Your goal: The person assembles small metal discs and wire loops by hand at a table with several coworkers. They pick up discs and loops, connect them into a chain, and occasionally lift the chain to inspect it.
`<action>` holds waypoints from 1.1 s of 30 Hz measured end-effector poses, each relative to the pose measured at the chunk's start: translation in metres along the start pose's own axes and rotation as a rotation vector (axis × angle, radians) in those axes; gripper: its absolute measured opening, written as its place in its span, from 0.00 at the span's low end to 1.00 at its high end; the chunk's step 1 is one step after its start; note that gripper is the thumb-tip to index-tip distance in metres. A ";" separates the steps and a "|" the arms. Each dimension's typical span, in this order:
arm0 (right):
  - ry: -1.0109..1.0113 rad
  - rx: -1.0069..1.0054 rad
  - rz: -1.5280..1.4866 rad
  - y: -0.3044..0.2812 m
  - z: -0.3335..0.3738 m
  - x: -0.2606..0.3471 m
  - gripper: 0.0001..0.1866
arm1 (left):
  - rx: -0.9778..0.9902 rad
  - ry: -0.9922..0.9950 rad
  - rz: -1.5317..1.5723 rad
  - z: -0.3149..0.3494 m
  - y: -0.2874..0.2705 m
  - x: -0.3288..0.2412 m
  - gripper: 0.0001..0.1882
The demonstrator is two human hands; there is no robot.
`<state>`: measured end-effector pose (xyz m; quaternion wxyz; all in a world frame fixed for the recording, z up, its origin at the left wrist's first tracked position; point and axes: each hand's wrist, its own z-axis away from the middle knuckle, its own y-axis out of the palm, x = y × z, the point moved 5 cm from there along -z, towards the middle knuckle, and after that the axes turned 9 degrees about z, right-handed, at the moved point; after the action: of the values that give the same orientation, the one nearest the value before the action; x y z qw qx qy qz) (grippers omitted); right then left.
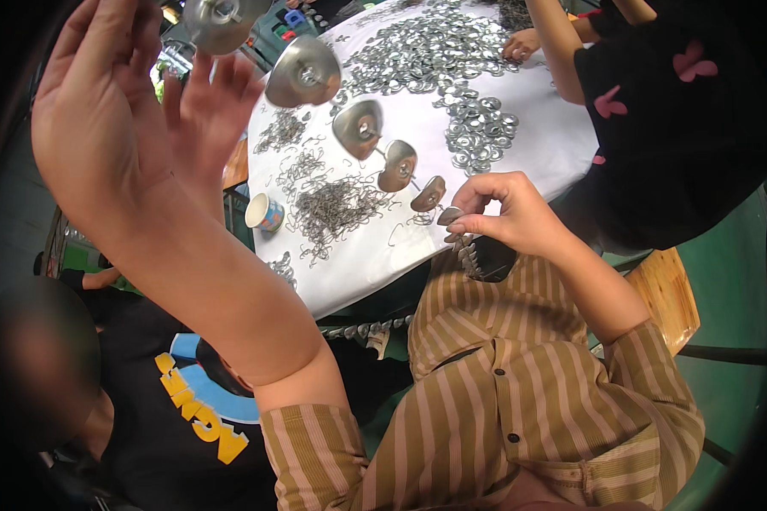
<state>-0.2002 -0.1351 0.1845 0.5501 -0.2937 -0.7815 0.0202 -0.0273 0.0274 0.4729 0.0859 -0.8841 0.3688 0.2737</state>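
A chain of shiny metal discs joined by small wire hooks (358,130) slants upward from right to left. My right hand (511,209) pinches a disc near its lower end between thumb and fingers. Below that hand, a bunched run of linked pieces (467,255) hangs in front of my striped shirt. My left hand (102,94) is raised at the upper left beside the chain's largest-looking disc (223,21). The chain is pulled taut toward it, though the fingertips and grip run past the top edge. Another blurred hand (209,119) shows behind my left forearm.
On the white-covered table (375,264) lie a heap of wire hooks (337,209), piled metal discs (481,128) and a paper cup (264,213). A person in black (665,145) works at the right. Another person's black shirt (162,434) is close at the left. A wooden stool (665,294) stands right.
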 end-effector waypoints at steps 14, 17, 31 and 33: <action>-0.265 -0.333 0.020 -0.090 -0.008 0.095 0.37 | 0.154 0.040 0.409 0.073 0.101 0.070 0.08; -0.248 -0.328 0.028 -0.087 -0.014 0.105 0.31 | 0.163 0.020 0.420 0.086 0.106 0.071 0.07; -0.311 -0.363 -0.018 -0.093 -0.023 0.095 0.19 | 0.244 -0.026 0.441 0.093 0.124 0.091 0.06; -0.327 -0.412 -0.009 -0.100 -0.022 0.098 0.16 | 0.263 -0.032 0.444 0.091 0.126 0.096 0.06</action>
<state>-0.2466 -0.1774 0.3118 0.3452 -0.3890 -0.8489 -0.0946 -0.0982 -0.0883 0.3510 0.1440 -0.7582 0.5849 0.2494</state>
